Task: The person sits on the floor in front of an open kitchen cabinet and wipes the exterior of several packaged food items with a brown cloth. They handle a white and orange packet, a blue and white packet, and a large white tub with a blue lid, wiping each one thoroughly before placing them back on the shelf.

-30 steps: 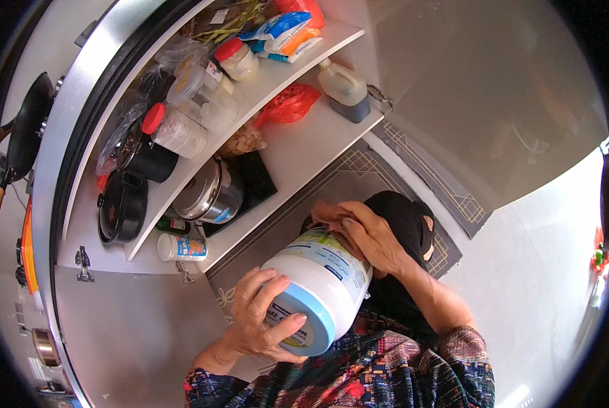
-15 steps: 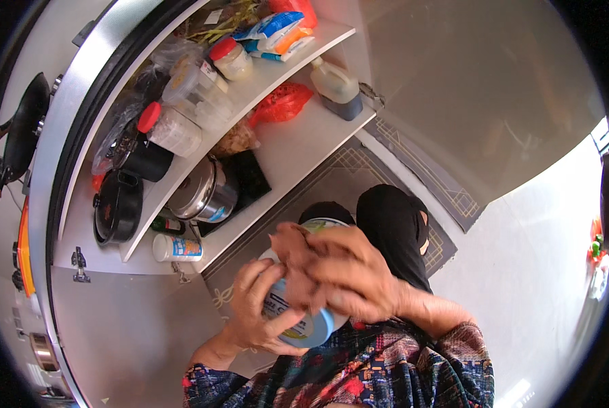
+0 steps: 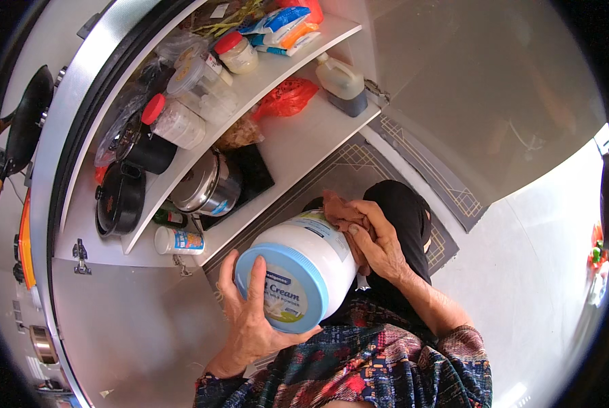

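Observation:
A large white plastic tub point(image 3: 331, 262) with a light blue screw lid point(image 3: 246, 262) lies tilted over my lap, its lid facing me. My left hand point(image 3: 253, 319) grips the lid's rim, thumb and fingers spread across its face. On the tub's far right side, my right hand point(image 3: 384, 248) pinches a crumpled brown cloth point(image 3: 342, 212) and presses it to the wall near the label. The tub's base is mostly out of sight.
An open cabinet holds jars with red lids point(image 3: 229, 42), black pots point(image 3: 121, 200), a steel pot point(image 3: 206, 183), a white canister point(image 3: 179, 241) and a jug of dark liquid point(image 3: 342, 85). Cabinet doors point(image 3: 481, 88) stand open either side. A patterned mat point(image 3: 359, 163) lies on the floor.
The tub has turned so its lid faces me more fully. My left hand has shifted onto the lid, and my right hand with the cloth has moved to the tub's right side.

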A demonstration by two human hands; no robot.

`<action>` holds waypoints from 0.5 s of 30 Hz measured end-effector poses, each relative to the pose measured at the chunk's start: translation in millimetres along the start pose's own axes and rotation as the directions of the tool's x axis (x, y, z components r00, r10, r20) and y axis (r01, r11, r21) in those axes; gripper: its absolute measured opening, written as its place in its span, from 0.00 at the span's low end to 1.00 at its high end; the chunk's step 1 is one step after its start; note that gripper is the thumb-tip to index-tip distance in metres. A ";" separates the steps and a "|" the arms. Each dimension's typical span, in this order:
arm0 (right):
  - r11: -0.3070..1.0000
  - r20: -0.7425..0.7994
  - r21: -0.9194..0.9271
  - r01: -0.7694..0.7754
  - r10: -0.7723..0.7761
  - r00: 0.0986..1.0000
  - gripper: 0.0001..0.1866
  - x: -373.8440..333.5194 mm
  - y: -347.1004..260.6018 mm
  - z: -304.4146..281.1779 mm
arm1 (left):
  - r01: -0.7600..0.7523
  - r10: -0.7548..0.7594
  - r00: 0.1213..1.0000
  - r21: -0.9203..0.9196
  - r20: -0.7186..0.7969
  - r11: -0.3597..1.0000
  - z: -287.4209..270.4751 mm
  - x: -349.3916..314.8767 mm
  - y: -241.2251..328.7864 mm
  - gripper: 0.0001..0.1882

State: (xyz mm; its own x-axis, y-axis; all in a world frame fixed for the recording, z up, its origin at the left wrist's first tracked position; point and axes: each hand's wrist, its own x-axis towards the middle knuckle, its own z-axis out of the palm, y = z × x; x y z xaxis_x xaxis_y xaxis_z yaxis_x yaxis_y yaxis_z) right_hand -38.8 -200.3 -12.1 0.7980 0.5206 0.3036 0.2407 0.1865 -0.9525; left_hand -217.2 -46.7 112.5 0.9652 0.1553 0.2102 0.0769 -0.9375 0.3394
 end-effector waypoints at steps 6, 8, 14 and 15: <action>0.828 0.181 -0.261 0.497 -0.464 0.867 0.17 -11.7 -38.2 -1.4 | 0.094 -0.099 0.992 -0.073 -0.071 0.993 -0.3 2.0 10.3 0.64; 0.849 0.140 -0.086 0.521 -0.508 0.850 0.16 -14.5 -55.8 7.9 | 0.045 -0.058 0.988 -0.095 -0.145 0.994 1.8 4.4 13.5 0.60; 0.862 0.310 0.139 0.488 -0.506 0.805 0.13 21.7 -81.4 -1.4 | -0.246 0.196 0.955 -0.219 -0.224 0.944 10.0 10.9 -13.2 0.59; 0.867 0.353 0.169 0.469 -0.498 0.792 0.14 30.6 -84.8 -3.4 | -0.279 0.235 0.947 -0.202 -0.219 0.939 7.0 11.8 -15.2 0.58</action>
State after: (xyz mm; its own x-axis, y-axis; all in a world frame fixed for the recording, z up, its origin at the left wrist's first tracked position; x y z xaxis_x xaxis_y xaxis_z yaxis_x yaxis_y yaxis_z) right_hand -32.9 -203.0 77.9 0.3170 0.6140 0.7228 0.4899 0.5465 -0.6792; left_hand -205.2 -32.8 103.5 0.8776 -0.0050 0.4794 -0.2481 -0.8603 0.4453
